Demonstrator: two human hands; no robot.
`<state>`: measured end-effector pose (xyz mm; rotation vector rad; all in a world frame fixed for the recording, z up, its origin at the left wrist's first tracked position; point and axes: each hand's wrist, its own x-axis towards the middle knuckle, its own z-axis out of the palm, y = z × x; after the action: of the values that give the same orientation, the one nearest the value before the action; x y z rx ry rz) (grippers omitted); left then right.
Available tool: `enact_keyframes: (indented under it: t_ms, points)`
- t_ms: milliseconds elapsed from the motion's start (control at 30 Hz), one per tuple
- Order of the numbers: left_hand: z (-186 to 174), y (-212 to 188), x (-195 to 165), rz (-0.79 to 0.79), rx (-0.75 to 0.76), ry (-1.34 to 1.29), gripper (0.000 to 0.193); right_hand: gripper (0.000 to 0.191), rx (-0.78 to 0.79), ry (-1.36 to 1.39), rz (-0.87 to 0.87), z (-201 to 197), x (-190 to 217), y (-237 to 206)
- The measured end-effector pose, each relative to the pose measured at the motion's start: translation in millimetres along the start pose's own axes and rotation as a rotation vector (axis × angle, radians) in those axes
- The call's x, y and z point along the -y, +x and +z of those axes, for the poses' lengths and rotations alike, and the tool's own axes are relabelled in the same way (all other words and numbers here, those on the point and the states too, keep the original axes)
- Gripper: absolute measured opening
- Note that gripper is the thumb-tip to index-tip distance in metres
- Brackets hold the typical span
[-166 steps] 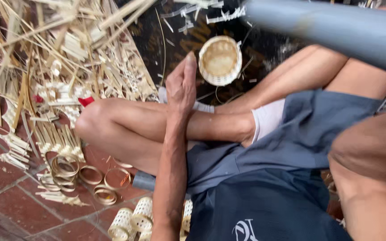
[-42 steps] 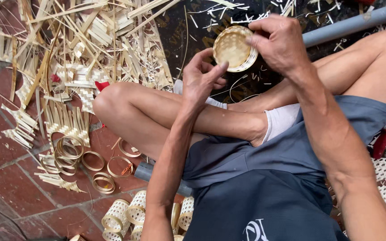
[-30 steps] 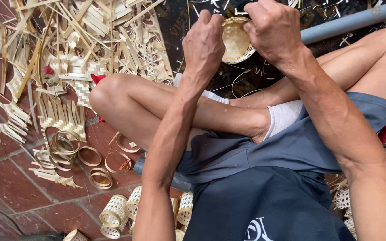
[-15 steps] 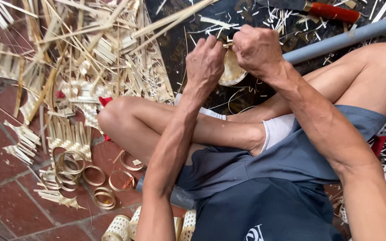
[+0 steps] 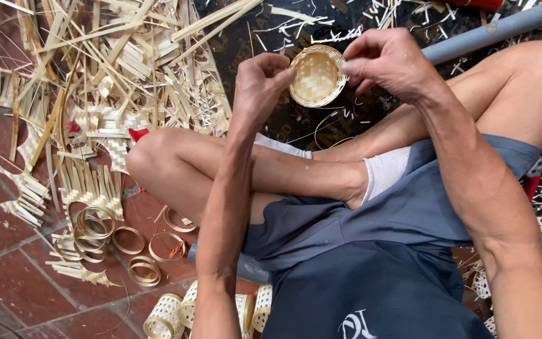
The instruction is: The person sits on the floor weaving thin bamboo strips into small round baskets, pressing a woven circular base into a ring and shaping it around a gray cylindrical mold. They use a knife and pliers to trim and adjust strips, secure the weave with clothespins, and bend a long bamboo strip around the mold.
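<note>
- A heap of bamboo strips (image 5: 95, 81) filled the upper left of the frame.
- A grey pipe (image 5: 497, 28) crossed the upper right corner.
- The right hand (image 5: 387, 63), top centre-right, pinched the right rim of a small woven basket.
- The left hand (image 5: 261, 85), just left of it, was closed on the opposite rim.
- The small round woven basket (image 5: 316, 75) sat between both hands, top centre, open side facing up.
- Bamboo rings (image 5: 114, 242) lay at lower left.

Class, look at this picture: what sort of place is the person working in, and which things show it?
Probably an informal bamboo-weaving workspace on a floor. Both hands hold a small round woven basket, split bamboo strips lie heaped on the red tiles, and bamboo rings lie beside the knee.
</note>
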<state>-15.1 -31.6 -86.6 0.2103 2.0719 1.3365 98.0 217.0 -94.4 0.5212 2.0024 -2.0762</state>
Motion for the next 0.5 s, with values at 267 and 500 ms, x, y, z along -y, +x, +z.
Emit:
enact_keyframes:
  t_ms: [267, 500]
  points:
    - [6.2, -0.1, 7.6, -0.047, 0.033, -0.189, 0.018, 0.017, 0.028, 0.065, -0.064, 6.2, -15.0, -1.6]
    - [19.5, -21.9, 20.9, -0.037, -0.011, -0.350, 0.029, 0.035, -0.133, -0.237, -0.043, 30.4, -9.7, -26.4]
